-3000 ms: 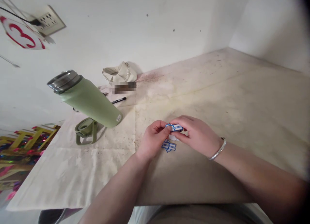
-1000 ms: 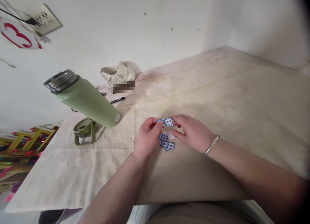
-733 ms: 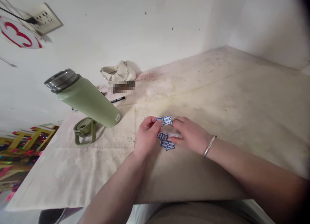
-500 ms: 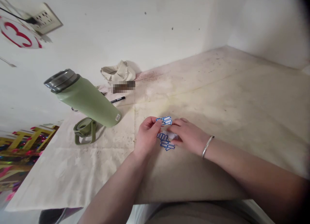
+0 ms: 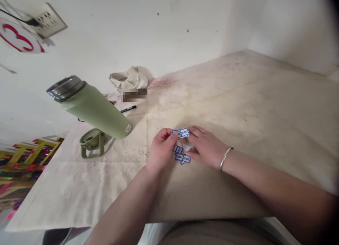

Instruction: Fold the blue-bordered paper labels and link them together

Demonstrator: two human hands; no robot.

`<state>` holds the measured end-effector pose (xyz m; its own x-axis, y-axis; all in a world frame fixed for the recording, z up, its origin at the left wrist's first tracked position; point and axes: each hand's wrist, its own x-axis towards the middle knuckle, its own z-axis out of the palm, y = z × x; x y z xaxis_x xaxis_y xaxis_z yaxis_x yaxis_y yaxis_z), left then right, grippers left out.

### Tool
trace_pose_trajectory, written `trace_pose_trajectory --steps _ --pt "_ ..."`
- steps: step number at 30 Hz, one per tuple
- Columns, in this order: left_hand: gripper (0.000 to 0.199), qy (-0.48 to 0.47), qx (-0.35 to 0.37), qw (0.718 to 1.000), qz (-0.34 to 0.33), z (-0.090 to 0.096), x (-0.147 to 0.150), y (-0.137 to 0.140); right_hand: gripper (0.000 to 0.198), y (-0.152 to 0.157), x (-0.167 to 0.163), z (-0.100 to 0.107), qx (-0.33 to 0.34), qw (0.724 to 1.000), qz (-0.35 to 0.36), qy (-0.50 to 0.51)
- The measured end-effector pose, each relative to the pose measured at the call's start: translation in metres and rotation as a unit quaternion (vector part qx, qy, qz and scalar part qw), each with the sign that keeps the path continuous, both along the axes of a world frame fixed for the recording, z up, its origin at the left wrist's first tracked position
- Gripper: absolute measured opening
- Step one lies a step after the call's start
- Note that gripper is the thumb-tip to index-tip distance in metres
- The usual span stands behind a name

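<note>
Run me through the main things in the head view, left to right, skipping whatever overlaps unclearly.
Sign → socket → lid → bag → left hand → held slips → right hand → bracelet.

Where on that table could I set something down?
The widest free patch of the cream cloth-covered table lies beyond the right hand, toward the white wall. Another lies between the left forearm and olive-green lid. Crowded: around the left hand and blue-edged white labels; at left, by the tall pale-green bottle and cream beaded bag.
</note>
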<state>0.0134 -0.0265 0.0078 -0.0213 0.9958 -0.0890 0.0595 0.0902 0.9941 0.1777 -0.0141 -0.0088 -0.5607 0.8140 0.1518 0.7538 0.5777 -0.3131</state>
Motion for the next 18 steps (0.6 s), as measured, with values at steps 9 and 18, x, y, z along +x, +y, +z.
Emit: trace_pose_trajectory --steps 9,18 --pt "0.023 -0.019 -0.016 1.000 -0.009 0.001 0.003 -0.001 0.030 0.001 0.001 0.010 -0.016 1.000 0.005 -0.026" --pt "0.024 -0.001 -0.008 1.000 -0.020 -0.002 0.003 -0.001 0.019 0.004 0.001 0.009 -0.017 0.999 0.000 -0.042"
